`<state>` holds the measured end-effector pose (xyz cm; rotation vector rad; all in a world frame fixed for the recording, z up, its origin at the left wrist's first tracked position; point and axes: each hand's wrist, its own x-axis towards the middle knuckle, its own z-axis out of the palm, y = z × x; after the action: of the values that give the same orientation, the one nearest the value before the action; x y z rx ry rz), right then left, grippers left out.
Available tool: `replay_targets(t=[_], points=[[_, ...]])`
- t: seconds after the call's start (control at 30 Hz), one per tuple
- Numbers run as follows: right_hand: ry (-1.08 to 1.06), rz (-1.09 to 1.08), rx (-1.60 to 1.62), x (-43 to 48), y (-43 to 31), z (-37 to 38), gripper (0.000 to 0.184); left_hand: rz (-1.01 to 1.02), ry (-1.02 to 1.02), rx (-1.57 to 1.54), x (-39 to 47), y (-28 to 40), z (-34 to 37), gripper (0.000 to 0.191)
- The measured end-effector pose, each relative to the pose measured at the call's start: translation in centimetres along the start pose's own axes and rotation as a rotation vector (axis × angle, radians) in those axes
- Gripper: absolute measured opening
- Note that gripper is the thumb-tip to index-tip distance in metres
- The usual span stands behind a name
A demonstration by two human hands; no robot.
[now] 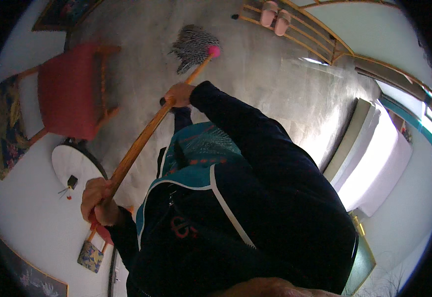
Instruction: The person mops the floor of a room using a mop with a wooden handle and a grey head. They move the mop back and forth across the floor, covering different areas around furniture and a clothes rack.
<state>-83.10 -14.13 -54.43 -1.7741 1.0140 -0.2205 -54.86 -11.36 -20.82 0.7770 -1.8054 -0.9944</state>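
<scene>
My right hand (178,94) is closed around the wooden handle (141,143) of a mop, on its lower half. Near the handle's top end, my left hand (99,202) grips the same stick. The handle slants away from me to a pink socket (214,51). From that socket the grey strings of the mop head (193,44) spread over the grey floor, fanned to the left. Dark sleeves cover both arms. A teal and black garment with white piping fills the lower middle of the view, and one dark leg or foot partly shows under my right hand.
A red-seated wooden chair (67,91) stands left of the mop, with a round white table (76,163) beside it. Pink slippers (269,14) rest on a slatted rack (305,35) at the upper right. A white-covered bed or bench (371,159) is at the right.
</scene>
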Motion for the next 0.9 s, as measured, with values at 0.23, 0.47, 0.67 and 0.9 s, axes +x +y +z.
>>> replay_targets(t=[0.23, 0.47, 0.67, 0.9], points=[[0.412, 0.263, -0.015, -18.6, 11.2, -4.7, 0.023, 0.079, -0.282, -0.239, 7.8, -4.9, 16.7, 0.018], [0.504, 0.651, -0.122, -34.3, 20.0, -1.1, 0.016, -0.085, -0.659, -0.407, 4.0, -5.4, 30.4, 0.016], [0.423, 0.768, -0.107, -37.8, 19.0, 0.1, 0.029, -0.366, -0.798, -0.528, 5.8, -5.5, 33.3, 0.017], [0.497, 0.693, -0.119, -32.6, 12.7, 1.2, 0.025, -0.293, -0.974, -0.597, 6.4, -2.6, 27.7, 0.014]])
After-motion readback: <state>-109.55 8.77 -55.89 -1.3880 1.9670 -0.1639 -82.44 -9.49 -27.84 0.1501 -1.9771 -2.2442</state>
